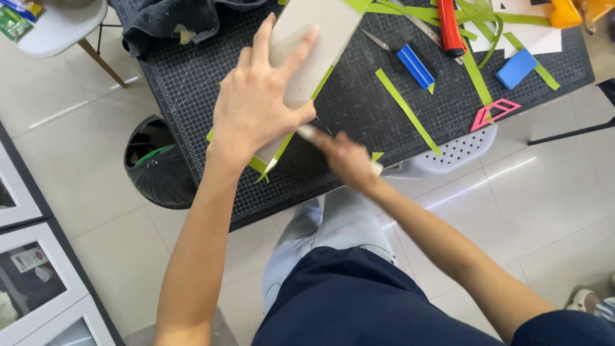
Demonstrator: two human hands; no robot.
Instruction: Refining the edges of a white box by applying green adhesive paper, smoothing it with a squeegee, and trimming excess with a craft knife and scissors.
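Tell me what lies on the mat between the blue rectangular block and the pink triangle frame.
Head view: one green paper strip crosses the cutting mat between the blue block and pink triangle frame.

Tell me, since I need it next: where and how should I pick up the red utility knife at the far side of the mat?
Grip the red utility knife across the middle of its long, narrow handle, coming straight down from above. It lies flat, running roughly toward and away from you, so both long sides look open. Green paper strips and a metal ruler crowd it, so a low sideways approach would likely snag them.
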